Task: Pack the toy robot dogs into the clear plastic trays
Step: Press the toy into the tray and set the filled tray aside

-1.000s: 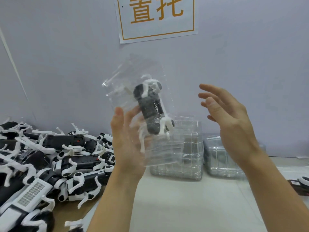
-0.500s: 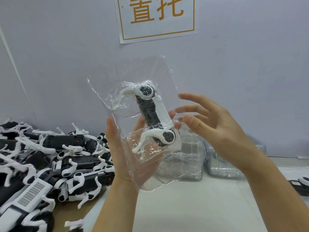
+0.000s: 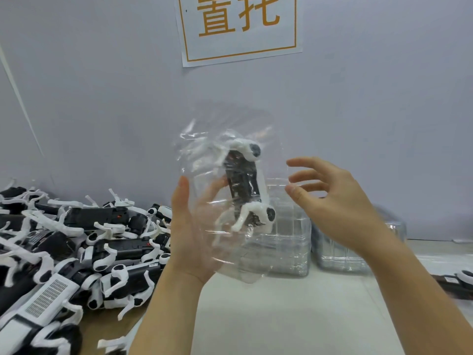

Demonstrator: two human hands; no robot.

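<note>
- Toy robot dog (image 3: 243, 185), black body with white legs, is lying inside a clear plastic tray (image 3: 230, 196) that is being held up in the air in front of the wall; the dog is standing nearly on end within it.
- Left hand (image 3: 194, 226) is cupping the tray from below and left of the dog, fingers seen through the plastic, thumb up along the tray's left edge.
- Right hand (image 3: 330, 201) is hovering just right of the tray, fingers loosely spread and grasping nothing; whether a fingertip is touching the plastic cannot be told.
- Two stacks of empty clear trays (image 3: 284, 239) are sitting on the pale tabletop (image 3: 281, 316) behind and below the held tray.
- A heap of unpacked robot dogs (image 3: 76, 247) is lying left of the held tray.
- A paper sign (image 3: 238, 26) with orange characters is hanging on the wall above the held tray.
</note>
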